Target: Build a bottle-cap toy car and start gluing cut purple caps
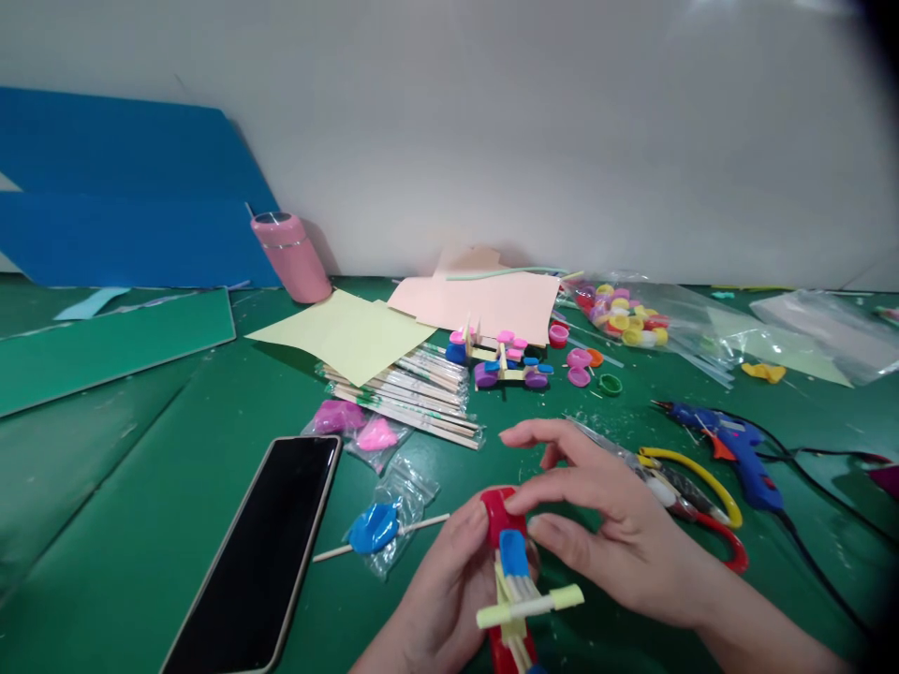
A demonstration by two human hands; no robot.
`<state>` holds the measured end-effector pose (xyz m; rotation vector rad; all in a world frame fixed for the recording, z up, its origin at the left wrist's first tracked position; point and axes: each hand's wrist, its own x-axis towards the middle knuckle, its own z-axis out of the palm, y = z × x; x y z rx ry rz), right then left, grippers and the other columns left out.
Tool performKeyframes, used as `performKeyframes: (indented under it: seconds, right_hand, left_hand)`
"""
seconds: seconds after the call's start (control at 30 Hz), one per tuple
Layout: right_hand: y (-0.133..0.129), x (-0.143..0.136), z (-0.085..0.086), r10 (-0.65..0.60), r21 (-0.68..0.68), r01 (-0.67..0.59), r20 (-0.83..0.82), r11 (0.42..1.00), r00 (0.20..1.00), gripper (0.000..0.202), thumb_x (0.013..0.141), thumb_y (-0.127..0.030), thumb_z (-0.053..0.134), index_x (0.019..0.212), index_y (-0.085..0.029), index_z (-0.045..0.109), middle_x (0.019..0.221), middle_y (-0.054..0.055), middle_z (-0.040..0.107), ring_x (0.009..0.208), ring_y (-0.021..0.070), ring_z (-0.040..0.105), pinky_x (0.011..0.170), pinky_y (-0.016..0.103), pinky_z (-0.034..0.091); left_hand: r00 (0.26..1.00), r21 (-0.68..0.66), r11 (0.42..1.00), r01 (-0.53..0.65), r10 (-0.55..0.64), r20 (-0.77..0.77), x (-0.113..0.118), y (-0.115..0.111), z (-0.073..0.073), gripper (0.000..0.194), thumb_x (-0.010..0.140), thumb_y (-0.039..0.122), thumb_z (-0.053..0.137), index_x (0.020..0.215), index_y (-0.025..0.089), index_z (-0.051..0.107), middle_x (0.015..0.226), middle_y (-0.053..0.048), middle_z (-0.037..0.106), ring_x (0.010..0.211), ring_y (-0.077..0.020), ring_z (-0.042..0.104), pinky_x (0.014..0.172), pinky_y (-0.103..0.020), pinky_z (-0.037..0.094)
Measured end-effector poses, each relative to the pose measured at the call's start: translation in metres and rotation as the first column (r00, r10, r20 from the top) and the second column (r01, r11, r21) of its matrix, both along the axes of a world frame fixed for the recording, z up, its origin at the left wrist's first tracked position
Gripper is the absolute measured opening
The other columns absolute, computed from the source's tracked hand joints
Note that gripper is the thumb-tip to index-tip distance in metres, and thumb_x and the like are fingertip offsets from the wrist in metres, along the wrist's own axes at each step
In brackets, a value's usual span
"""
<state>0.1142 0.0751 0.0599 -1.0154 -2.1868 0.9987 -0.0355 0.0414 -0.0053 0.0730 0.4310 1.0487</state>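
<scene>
My left hand (449, 590) is closed around a small craft-stick model car (516, 585), near the bottom of the view. At its top is a red round piece (497, 517) with blue clay (514, 554) below it. A crosspiece (530, 607) with pale yellow ends lies over the sticks. My right hand (604, 524) has its fingers apart, one fingertip touching the red piece and the thumb close beside it. The model's lower end is cut off by the frame. Left of my hands, blue clay (375, 529) lies on a clear bag with a thin stick.
A phone (257, 552) lies left, near a pink bottle (291, 257). Bagged sticks (414, 398), two small model cars (502, 360) and bottle caps (580, 365) lie ahead. Pliers (702, 510) and a corded blue glue gun (730, 445) are right. A wall stands behind.
</scene>
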Motion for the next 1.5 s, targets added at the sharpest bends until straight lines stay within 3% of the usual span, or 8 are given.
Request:
performKeyframes:
  seconds: [0.17, 0.43, 0.73, 1.2, 1.5]
  right_hand:
    - [0.003, -0.003, 0.013, -0.012, 0.084, -0.001, 0.146, 0.996, 0.989, 0.008, 0.078, -0.026, 0.059, 0.083, -0.028, 0.065, 0.122, -0.002, 0.041, 0.113, 0.0156, 0.038, 0.090, 0.025, 0.034]
    - [0.000, -0.006, 0.025, 0.000, 0.191, -0.062, 0.307, 0.980, 0.952, 0.015, 0.083, -0.024, 0.050, 0.085, -0.027, 0.065, 0.124, -0.003, 0.041, 0.116, 0.0142, 0.035, 0.093, 0.025, 0.033]
    - [0.000, -0.010, 0.038, -0.002, 0.222, -0.111, 0.456, 0.969, 0.890, 0.019, 0.083, -0.023, 0.048, 0.078, -0.024, 0.066, 0.122, -0.001, 0.047, 0.114, 0.0155, 0.037, 0.095, 0.030, 0.032]
    - [0.003, -0.015, 0.042, 0.042, 0.261, -0.202, 0.511, 0.944, 0.858, 0.026, 0.082, -0.018, 0.048, 0.062, -0.018, 0.063, 0.117, 0.003, 0.054, 0.105, 0.0200, 0.046, 0.084, 0.038, 0.043]
    - [0.004, -0.016, 0.043, 0.038, 0.262, -0.193, 0.500, 0.945, 0.865, 0.025, 0.084, -0.018, 0.046, 0.067, -0.020, 0.064, 0.116, 0.004, 0.054, 0.107, 0.0189, 0.046, 0.088, 0.035, 0.041]
  left_hand:
    - [1.000, 0.037, 0.999, -0.001, 0.001, -0.005, 0.000, -0.003, 0.000, 0.011, 0.074, 0.019, 0.061, 0.079, 0.013, 0.069, 0.070, -0.001, 0.068, 0.062, -0.0103, 0.061, 0.062, -0.021, 0.047]
    - [1.000, 0.035, 0.999, 0.001, 0.000, -0.030, -0.001, -0.003, 0.001, 0.013, 0.076, 0.019, 0.059, 0.084, 0.014, 0.068, 0.083, -0.003, 0.072, 0.075, -0.0125, 0.064, 0.071, -0.020, 0.048]
    - [0.998, 0.036, 0.999, 0.016, -0.014, -0.055, -0.002, -0.003, -0.002, 0.013, 0.076, 0.021, 0.059, 0.085, 0.015, 0.068, 0.083, -0.002, 0.071, 0.076, -0.0130, 0.064, 0.072, -0.022, 0.048]
    - [0.999, 0.010, 1.000, 0.003, -0.002, -0.044, -0.001, -0.002, 0.001, 0.011, 0.075, 0.019, 0.060, 0.082, 0.017, 0.068, 0.075, 0.000, 0.071, 0.068, -0.0116, 0.063, 0.060, -0.018, 0.046]
    - [0.997, -0.010, 1.000, 0.001, -0.001, -0.072, 0.000, -0.003, 0.002, 0.010, 0.073, 0.020, 0.063, 0.080, 0.016, 0.068, 0.073, -0.001, 0.070, 0.066, -0.0126, 0.062, 0.060, -0.021, 0.044]
